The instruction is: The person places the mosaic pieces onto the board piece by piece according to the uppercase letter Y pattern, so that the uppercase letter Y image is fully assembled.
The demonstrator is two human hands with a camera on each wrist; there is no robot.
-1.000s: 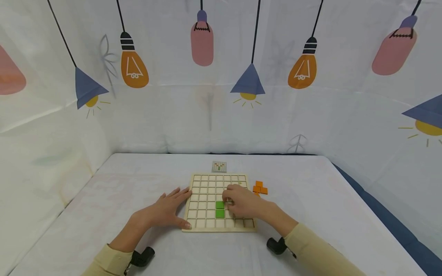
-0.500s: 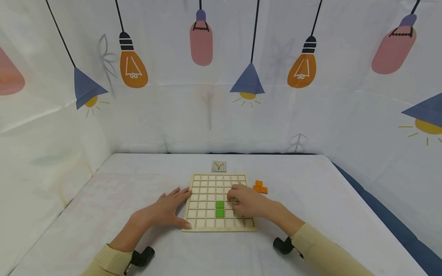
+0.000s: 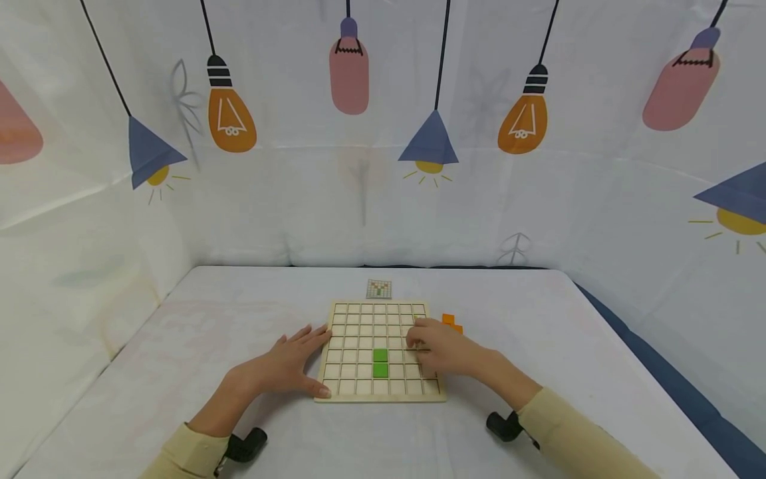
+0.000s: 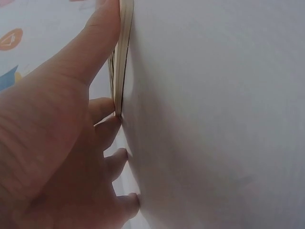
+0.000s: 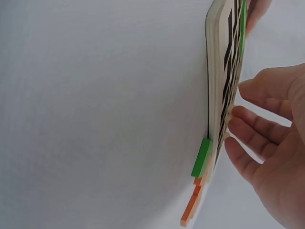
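A pale wooden grid board (image 3: 353,359) lies on the table, with two green square tiles (image 3: 380,362) set one behind the other in its cells. My left hand (image 3: 284,362) lies spread against the board's left edge, its thumb at the near corner. Over the right part of the board is my right hand (image 3: 449,349), fingers loosely bent. In the right wrist view its fingertips (image 5: 236,112) are at the board's surface and I see nothing between them. Beside the board's right edge there, a loose green tile (image 5: 202,158) lies by orange tiles (image 5: 191,206).
Behind the board lies a small pattern card (image 3: 380,289) with a coloured grid. Orange tiles (image 3: 449,319) rest right of the board, partly covered by my right hand in the head view. A white cloth covers the table (image 3: 239,299).
My right hand has shifted to the right over the board, away from the green tiles, and now covers more of the orange ones. The left hand has stayed in place.
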